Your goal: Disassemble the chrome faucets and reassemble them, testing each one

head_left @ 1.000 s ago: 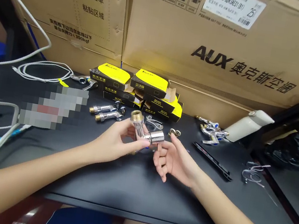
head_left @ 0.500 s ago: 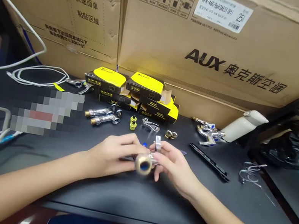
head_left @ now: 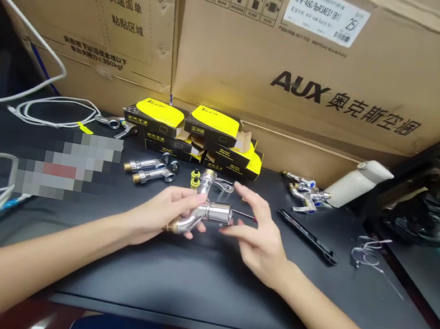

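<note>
Nearest, lower centre on the dark surface's (head_left: 197,291) side of the frame, L hand (head_left: 172,207) pinches a chrome valve body (head_left: 217,213) btwn thumb & fingers, above the surface. The grip sits near the junction, prob. to steady it & leave the wide sleeve free toward R hand (head_left: 264,240). R hand's fingers are parted near the sleeve's open end; contact w/ the rim: can't tell.

Valve body looks polished & reflective, w/ a dark ring round the sleeve's base, brass at the upper end & another brass end pointing lower L.

Just past R fingers, a thin rod (head_left: 243,214) shows, partly hidden. R of centre, a black tool (head_left: 307,236) lies slantwise. Beyond the valve: yellow-green cartridges (head_left: 195,180), a chrome lever handle (head_left: 223,186), & to the L, angled chrome fittings (head_left: 156,175) side by side, seemingly sorted by type for easy reach.

Farther, stacked black-yellow boxes (head_left: 160,114), prob. piled to save room, stand before a big AUX carton (head_left: 348,62), upper R.
</note>
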A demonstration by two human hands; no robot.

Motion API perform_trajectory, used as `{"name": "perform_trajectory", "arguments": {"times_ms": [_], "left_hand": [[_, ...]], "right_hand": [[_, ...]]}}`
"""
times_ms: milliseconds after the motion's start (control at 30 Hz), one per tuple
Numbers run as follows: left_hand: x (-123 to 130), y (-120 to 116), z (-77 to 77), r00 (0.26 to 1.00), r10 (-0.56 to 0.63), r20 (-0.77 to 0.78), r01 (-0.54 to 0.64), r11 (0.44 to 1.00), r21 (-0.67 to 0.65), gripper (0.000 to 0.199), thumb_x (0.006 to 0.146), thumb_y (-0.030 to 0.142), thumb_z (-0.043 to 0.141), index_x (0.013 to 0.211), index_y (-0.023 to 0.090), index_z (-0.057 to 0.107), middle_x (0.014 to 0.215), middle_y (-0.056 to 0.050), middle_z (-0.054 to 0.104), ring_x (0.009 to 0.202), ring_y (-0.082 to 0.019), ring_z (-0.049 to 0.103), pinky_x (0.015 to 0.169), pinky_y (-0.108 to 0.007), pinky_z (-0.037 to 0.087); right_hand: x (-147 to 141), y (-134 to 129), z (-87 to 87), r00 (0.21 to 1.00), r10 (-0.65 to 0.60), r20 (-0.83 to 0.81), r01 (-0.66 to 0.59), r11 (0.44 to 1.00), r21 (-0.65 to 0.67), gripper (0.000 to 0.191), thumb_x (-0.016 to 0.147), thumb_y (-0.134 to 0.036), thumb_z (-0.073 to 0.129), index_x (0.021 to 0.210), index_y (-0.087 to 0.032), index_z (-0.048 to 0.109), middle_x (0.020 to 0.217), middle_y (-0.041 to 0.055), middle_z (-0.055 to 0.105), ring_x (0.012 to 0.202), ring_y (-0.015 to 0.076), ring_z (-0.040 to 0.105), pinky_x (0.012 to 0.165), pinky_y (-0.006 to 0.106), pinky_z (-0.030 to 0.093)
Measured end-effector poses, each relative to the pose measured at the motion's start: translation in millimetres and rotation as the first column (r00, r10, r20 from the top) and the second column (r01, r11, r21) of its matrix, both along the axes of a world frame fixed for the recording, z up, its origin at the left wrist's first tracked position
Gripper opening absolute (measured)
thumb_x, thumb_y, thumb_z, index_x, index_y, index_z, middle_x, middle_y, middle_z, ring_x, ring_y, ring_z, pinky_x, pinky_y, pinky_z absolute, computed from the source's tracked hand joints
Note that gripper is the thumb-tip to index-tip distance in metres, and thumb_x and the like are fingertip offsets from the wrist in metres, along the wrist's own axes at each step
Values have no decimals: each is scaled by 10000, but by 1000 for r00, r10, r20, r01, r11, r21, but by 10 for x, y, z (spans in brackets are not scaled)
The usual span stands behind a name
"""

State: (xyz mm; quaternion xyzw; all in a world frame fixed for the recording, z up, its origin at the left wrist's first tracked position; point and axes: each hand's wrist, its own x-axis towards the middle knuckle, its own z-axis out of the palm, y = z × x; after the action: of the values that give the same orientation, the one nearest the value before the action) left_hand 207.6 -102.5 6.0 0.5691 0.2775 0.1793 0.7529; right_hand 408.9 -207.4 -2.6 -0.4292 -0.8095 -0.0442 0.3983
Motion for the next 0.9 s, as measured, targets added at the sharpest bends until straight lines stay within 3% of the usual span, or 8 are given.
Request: {"name": "perform_trajectory", "arguments": {"times_ms": [133,267,367,433,533,733,800,900], "left_hand": [[-14,9,16,999,-21,31,21,1000,-2,312,803,448,696,946,171,688,732,-39,711,643,-141,648,543,-219,550],[-11,19,6,999,14,53,-15,1000,2,297,802,435,702,946,176,694,751,-35,709,666,-145,655,558,-223,555],[-10,25,1,997,36,68,-36,999,-3,286,788,433,715,918,180,684,733,-31,706,630,-138,642,553,-227,549],[-10,18,1,997,12,72,-13,1000,17,274,787,423,719,917,185,681,729,-27,705,628,-135,635,573,-237,554],[-7,4,1,998,-28,56,24,997,68,277,792,415,716,940,182,690,728,-21,696,624,-127,623,593,-242,556],[0,108,0,994,107,31,-105,993,-56,267,801,416,697,843,155,660,701,-14,645,629,-134,628,475,-191,507],[-7,176,8,975,216,54,-208,970,-127,240,811,391,680,809,155,634,702,-2,622,586,-114,602,424,-173,464],[-32,248,42,945,314,89,-300,944,-134,200,821,367,649,831,171,614,761,4,628,597,-103,592,457,-182,468]], "right_hand": [[12,-28,40,983,-22,-181,-12,983,-184,493,887,-58,441,1325,-264,539,1560,88,288,1420,256,313,1122,528,321],[-6,-76,88,977,90,-192,-130,969,-211,306,880,-174,538,1147,-226,679,1574,80,261,1412,299,320,1145,530,277],[-12,-60,53,974,-36,-226,-24,965,-260,233,882,-284,610,1084,-217,703,1553,99,308,1361,319,394,1117,541,320],[-25,-40,13,933,-88,-350,-54,924,-379,294,914,-322,584,1188,-239,651,1504,112,393,1240,285,532,1002,484,474],[-46,-32,-16,842,-33,-538,-276,831,-483,375,948,-284,539,1322,-282,540,1317,99,588,944,193,681,722,330,598],[41,-39,64,966,165,-199,-190,975,-113,415,857,-20,566,1159,-277,689,1338,86,570,1138,211,604,934,372,528],[70,-15,100,947,123,-296,-152,985,-77,399,848,-27,583,1132,-282,699,1312,87,586,1099,213,623,884,363,549],[71,46,140,755,-64,-653,-189,932,-310,260,867,-155,632,1096,-263,689,1214,79,622,864,167,679,716,314,582]]}}
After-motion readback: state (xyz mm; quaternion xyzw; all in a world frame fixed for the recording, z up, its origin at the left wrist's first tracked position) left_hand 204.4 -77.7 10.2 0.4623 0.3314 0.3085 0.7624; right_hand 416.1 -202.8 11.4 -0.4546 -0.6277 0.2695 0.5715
